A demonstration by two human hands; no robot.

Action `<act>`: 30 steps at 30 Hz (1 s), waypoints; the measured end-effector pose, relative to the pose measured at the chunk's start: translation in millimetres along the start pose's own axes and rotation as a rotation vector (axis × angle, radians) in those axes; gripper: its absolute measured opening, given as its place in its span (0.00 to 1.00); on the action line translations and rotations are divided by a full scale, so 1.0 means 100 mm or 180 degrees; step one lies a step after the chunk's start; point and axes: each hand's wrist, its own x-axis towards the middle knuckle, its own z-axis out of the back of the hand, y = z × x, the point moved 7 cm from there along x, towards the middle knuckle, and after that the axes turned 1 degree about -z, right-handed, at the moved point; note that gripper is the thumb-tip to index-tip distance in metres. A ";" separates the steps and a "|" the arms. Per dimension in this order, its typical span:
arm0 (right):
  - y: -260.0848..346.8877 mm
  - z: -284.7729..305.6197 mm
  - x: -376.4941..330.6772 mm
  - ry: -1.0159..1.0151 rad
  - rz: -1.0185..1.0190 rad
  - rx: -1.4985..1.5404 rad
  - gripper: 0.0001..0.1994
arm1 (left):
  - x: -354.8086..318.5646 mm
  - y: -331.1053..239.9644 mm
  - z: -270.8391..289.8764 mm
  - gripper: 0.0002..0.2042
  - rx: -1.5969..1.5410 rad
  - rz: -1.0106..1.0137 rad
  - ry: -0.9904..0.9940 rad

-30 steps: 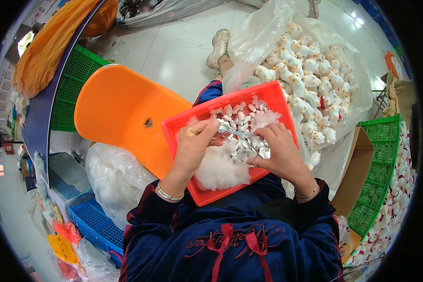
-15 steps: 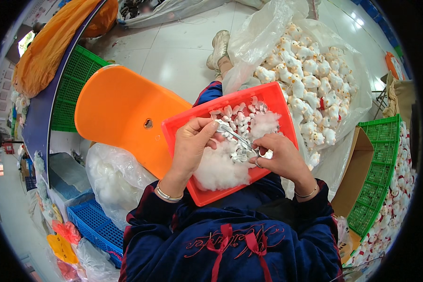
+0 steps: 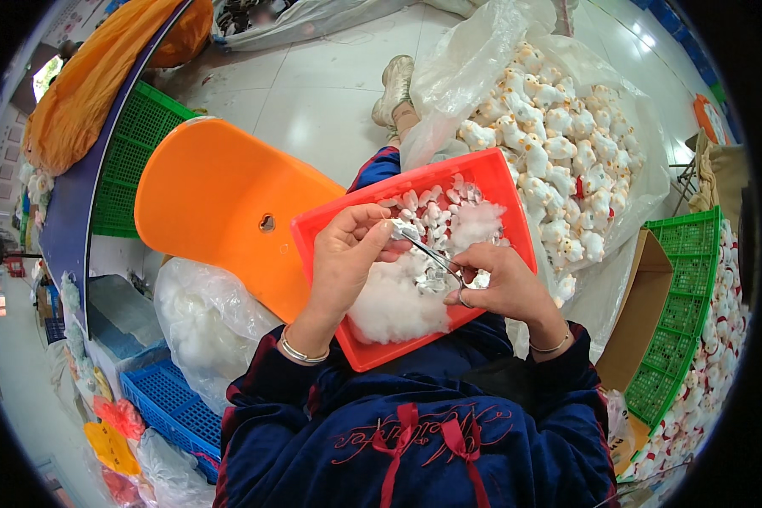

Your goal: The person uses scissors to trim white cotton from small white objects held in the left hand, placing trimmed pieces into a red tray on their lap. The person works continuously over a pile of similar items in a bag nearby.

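Note:
My left hand (image 3: 347, 250) pinches a small white fabric piece (image 3: 405, 228) between thumb and fingers, above the left part of a red tray (image 3: 320, 222). With its fingers in the ring handles, my right hand (image 3: 504, 279) holds slim metal forceps (image 3: 432, 254). Their tip meets the white piece; whether it goes inside cannot be made out. Fluffy white stuffing (image 3: 398, 309) fills the near side of the tray, with another tuft (image 3: 477, 224) at the right. Several small white, rounded pieces (image 3: 432, 207) lie along the far side. The tray rests on my lap.
An orange chair seat (image 3: 220, 203) stands left of the tray. Beyond it on the right, a clear plastic bag (image 3: 457, 76) holds many white plush toys (image 3: 559, 152). A bag of stuffing (image 3: 203, 313) and blue crate (image 3: 173, 402) sit left; a green crate (image 3: 681, 296) stands right.
The forceps tip has shifted slightly at the white piece, which now looks more bunched up by my left fingers. Both hands stay nearly in place, and the tray has not moved.

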 end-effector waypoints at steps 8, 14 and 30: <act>0.02 -0.01 0.01 0.0013 0.0059 0.0027 0.24 | -0.09 -0.11 0.02 0.05 0.1115 -0.0920 -0.0170; 0.00 -0.06 -0.02 -0.0007 -0.0059 0.0189 0.25 | -0.22 -0.34 -0.12 0.08 0.2433 -0.2061 -0.0135; -0.08 -0.01 -0.08 0.0867 -0.0388 0.0760 0.15 | 0.00 0.01 -0.24 0.07 0.0616 0.0910 0.1697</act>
